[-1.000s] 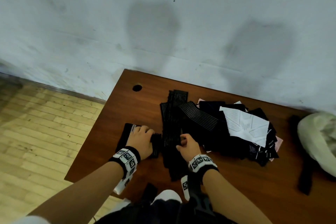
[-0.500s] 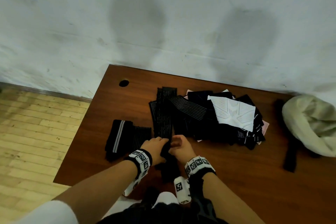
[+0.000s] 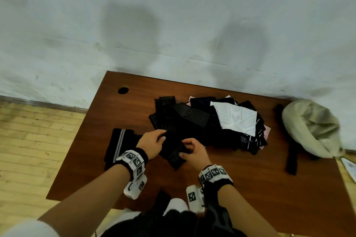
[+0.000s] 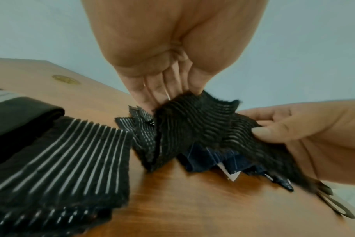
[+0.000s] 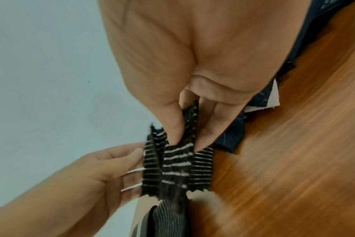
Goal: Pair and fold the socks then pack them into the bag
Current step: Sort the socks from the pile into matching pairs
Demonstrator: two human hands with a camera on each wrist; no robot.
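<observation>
**Both hands on one striped sock at the front of the table**

Pale, stained wall (image 3: 173, 25) filled the upper half of the head view, with light wood flooring (image 3: 28, 150) at its foot on the left. Against the wall stood a reddish-brown wooden table (image 3: 250, 188) with a round cable hole (image 3: 123, 90) near its far left corner.

At the table's far right lay the bag (image 3: 312, 127), a slumped beige cloth sack, with a black strap (image 3: 291, 158) running toward the near edge beside it. Near the middle of the table sat the pile of socks (image 3: 212, 127), mostly black and navy with thin light stripes, a white patterned sock (image 3: 238, 118) lying on top of it. Left of the hands, folded socks (image 3: 119, 144) rested flat on the wood: a black one with a grey band and, just beside it, a black one with white lines.

Between these two groups, the black striped sock (image 3: 172, 153) was lifted off the tabletop at its near end while its far end ran into the pile. The left hand (image 3: 152, 143) pinched its left edge, thumb over the fabric and fingers (image 4: 158, 86) beneath. The right hand (image 3: 194, 152) pinched the right side, its thumb (image 5: 172, 121) and a finger pressed on either face of a bunched fold. Both wrists wore black bands with white marker tiles (image 3: 133, 161).
</observation>
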